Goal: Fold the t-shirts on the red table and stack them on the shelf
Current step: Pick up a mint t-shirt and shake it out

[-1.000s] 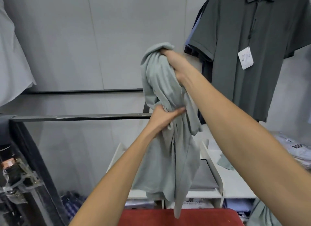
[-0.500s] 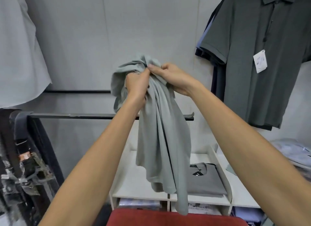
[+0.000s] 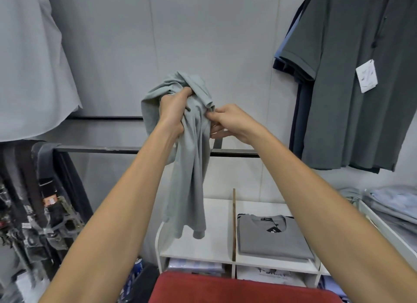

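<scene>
A pale grey-green t-shirt [image 3: 189, 180] hangs bunched in the air in front of me, above the white shelf [image 3: 203, 253]. My left hand [image 3: 173, 108] grips the bunched top of the shirt in a fist. My right hand [image 3: 228, 122] pinches the fabric just to the right of that, at the same height. The shirt's hem dangles over the shelf's left compartment. A folded grey t-shirt [image 3: 270, 237] lies in the shelf's right compartment. The red table [image 3: 237, 289] shows at the bottom edge.
A dark polo with a white tag [image 3: 365, 76] hangs at the right, a white shirt [image 3: 29, 65] at the left. A black rail [image 3: 101, 149] crosses behind the held shirt. Belts [image 3: 33, 189] hang at the left. Folded light clothes [image 3: 392, 203] lie at the right.
My left hand has taken a fuller grip on the shirt's top, and my right hand has slid a little lower and to the right on the fabric. The view has tilted down.
</scene>
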